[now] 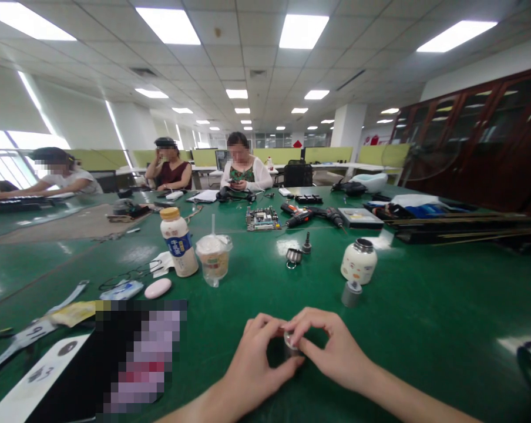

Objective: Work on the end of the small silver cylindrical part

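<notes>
My left hand [257, 359] curls its thumb and fingers around a small silvery metal cylinder [289, 351] low over the green table. From the other side, my right hand [333, 351] pinches the cylinder's top with its fingertips, which partly cover it. Just beyond my right hand stands a short grey metal cylinder [351, 294]. Behind that is a white bottle [359, 262] with small printed figures and an uncapped metal neck. Farther off lie a round metal piece with a ring [293, 257] and a dark stepped part with a narrow stem [307, 244].
Left of my hands are a milk-drink bottle [177, 244], a plastic cup with a straw [213, 258] and a pink oval case [158, 288]. A circuit board [263, 218] and power drills [312, 215] lie ahead. Several people sit across the table [424, 329].
</notes>
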Available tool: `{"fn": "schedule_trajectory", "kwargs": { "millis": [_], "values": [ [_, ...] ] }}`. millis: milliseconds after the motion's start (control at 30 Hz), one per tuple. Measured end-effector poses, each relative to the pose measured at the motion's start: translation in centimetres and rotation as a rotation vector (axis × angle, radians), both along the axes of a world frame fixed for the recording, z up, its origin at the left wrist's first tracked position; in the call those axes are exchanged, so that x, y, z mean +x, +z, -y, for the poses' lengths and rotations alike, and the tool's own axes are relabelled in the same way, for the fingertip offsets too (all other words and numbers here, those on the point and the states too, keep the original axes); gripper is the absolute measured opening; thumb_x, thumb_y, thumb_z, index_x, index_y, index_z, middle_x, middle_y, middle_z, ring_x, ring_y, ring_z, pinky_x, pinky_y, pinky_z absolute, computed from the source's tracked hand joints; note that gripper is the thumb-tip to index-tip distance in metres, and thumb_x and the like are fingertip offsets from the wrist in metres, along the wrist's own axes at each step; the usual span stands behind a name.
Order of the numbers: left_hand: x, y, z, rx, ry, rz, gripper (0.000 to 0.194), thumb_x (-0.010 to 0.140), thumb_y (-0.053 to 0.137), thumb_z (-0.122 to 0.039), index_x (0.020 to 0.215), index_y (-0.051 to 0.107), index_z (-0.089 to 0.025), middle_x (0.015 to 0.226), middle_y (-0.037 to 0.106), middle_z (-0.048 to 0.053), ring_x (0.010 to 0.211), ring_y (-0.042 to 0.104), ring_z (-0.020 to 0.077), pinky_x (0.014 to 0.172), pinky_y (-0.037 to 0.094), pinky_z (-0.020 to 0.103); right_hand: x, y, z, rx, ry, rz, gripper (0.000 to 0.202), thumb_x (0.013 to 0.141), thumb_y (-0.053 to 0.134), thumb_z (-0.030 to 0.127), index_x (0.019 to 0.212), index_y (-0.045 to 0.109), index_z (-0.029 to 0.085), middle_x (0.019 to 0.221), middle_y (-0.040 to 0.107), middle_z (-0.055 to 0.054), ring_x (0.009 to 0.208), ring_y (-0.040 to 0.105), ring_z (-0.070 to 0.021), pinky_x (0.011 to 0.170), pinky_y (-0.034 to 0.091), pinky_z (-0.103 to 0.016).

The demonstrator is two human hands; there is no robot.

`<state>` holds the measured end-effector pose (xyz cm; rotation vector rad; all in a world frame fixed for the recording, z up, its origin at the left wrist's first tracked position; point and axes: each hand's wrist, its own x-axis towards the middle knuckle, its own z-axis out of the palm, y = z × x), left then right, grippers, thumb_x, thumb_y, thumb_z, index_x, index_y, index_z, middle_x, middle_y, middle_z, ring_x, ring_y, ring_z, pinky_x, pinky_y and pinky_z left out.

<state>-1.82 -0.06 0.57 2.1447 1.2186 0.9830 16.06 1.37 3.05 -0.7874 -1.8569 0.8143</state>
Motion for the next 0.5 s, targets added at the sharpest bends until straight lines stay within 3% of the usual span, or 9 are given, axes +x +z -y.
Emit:
{"fn": "schedule_trajectory", "kwargs": {
  "millis": [500],
  "values": [
    [0.1,0.0,0.1,0.014,0.010,0.013,0.028,0.073,0.073,-0.017,0.099,0.067,-0.024,0.097,0.064,0.004,0.094,0.057,0.0240,0.083,0.046,0.036,0.0,-1.3,0.5,0.200,-0.045,0.005,0.025,0.077,0.059,0.001,0.065,0.068,0.022,0.084,0.073,-0.004,0.080,0.070,-0.0182,0.073,0.055,-0.029]
  ]
}}
